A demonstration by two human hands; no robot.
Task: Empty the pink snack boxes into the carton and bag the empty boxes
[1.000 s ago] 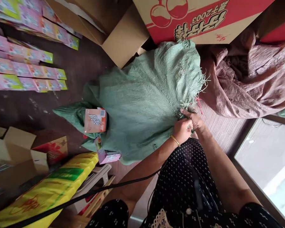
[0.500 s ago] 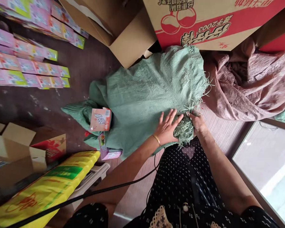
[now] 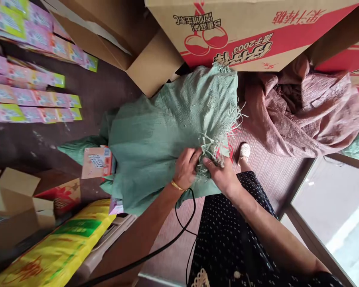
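A green woven sack (image 3: pixel 155 131) lies across the floor in front of me, its frayed end pointing right. My left hand (image 3: pixel 186 168), with a gold bracelet at the wrist, is closed on bunched fabric at that frayed end. Close beside it, my right hand (image 3: pixel 223 173) grips the same gathered edge, thumb on top. Loose strands stick out around the fingers, and some red string (image 3: pixel 231 147) shows just past them. At the sack's left end sits a small pink-orange box (image 3: pixel 97 162).
Rows of colourful small packs (image 3: pixel 32 97) lie at the left. A large printed carton (image 3: pixel 242 36) and an open carton (image 3: pixel 155 59) stand behind the sack. A brown-pink sack (image 3: pixel 305 115) lies at right; a yellow bag (image 3: pixel 56 243) is at lower left. A black cable (image 3: pixel 155 247) crosses before me.
My left hand has gone from spread flat to closed on the sack's edge. Both hands have come nearer together, and the bunched edge has moved left. My foot now shows at the right.
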